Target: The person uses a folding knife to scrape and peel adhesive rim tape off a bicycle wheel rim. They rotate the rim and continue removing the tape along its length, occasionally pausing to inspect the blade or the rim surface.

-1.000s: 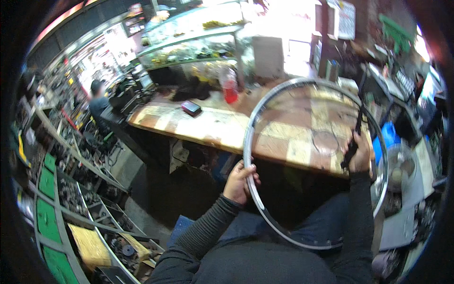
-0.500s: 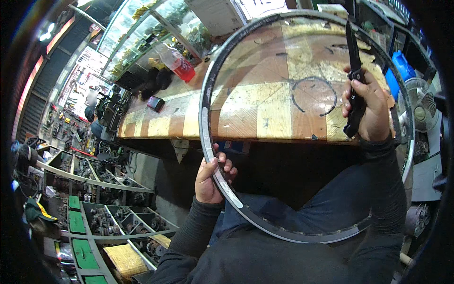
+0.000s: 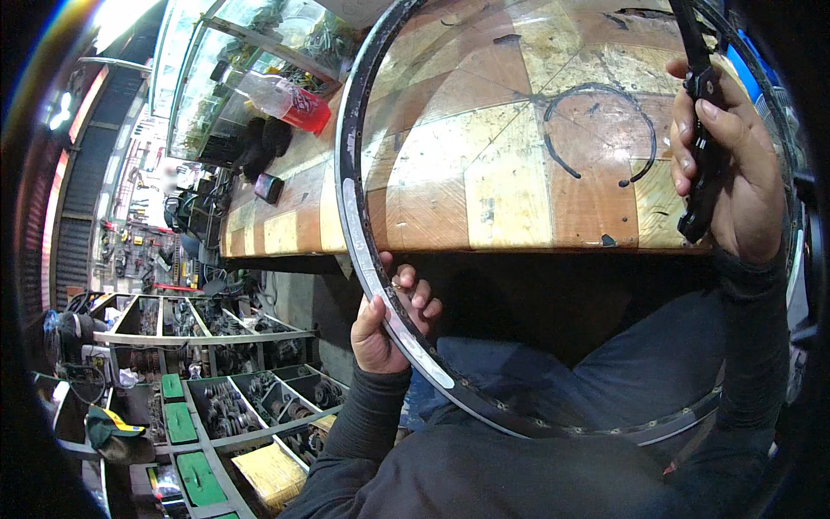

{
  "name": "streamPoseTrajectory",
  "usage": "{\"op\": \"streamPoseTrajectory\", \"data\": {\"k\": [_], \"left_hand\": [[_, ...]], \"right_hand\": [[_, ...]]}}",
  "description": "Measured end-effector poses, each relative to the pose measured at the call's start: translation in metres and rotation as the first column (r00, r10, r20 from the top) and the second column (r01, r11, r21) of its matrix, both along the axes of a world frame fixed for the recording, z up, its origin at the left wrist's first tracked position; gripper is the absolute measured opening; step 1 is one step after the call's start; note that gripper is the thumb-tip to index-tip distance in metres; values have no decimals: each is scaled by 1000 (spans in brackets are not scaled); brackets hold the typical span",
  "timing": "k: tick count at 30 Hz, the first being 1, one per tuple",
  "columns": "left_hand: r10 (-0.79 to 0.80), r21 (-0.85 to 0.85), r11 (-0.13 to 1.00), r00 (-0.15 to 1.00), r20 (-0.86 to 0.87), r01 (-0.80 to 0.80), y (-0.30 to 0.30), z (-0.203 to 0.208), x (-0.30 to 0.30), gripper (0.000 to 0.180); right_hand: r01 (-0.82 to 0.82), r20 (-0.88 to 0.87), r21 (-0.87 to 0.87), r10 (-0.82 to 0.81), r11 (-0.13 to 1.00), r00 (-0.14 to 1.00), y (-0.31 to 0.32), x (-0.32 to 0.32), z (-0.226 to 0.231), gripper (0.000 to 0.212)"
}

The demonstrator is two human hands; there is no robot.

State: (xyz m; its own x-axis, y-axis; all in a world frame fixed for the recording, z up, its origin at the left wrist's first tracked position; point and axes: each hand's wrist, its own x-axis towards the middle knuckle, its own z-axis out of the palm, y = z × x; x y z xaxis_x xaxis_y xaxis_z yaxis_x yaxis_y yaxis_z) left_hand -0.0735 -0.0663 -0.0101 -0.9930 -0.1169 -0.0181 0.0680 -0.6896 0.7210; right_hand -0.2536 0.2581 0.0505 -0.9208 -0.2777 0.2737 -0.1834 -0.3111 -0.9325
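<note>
A bare bicycle rim [image 3: 347, 138], black with pale patches and no spokes, stands tilted above my lap and in front of the table. My left hand [image 3: 377, 344] grips its lower left side, the thumb on the near face and the fingers curled behind. In my right hand [image 3: 750, 186] is a black folding knife [image 3: 705, 143], its handle in my closed fingers and its blade unfolded, pointing up past the upper frame edge. The knife is apart from the stretch of rim at my left hand. My right hand and forearm partly cover the rim's right side.
Across the patchwork-topped table [image 3: 510, 208] lies a curved black strip [image 3: 553, 147]. A bottle of red liquid [image 3: 298, 105] and a small dark box [image 3: 269, 188] are at its left. Divided parts bins [image 3: 238, 437] fill the lower left, with a cap [image 3: 117, 432] on them.
The whole view has shifted, and the table and rim look closer. My right hand with the knife appears farther right and slightly higher. My left hand keeps its hold on the rim.
</note>
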Motion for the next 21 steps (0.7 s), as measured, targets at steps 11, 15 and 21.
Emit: {"op": "streamPoseTrajectory", "data": {"k": [11,15,21], "left_hand": [[-22,108,994,1000,-21,24,-1,-2,2,59],[-43,72,996,999,-21,44,0,-5,-5,62],[61,130,989,997,51,-67,-2,2,12,63]], "right_hand": [[-83,54,87,78,993,995,12,-2,-1,57],[-243,307,126,195,962,932,8,27,23,68],[-658,294,138,604,740,741,-37,60,5,50]]}}
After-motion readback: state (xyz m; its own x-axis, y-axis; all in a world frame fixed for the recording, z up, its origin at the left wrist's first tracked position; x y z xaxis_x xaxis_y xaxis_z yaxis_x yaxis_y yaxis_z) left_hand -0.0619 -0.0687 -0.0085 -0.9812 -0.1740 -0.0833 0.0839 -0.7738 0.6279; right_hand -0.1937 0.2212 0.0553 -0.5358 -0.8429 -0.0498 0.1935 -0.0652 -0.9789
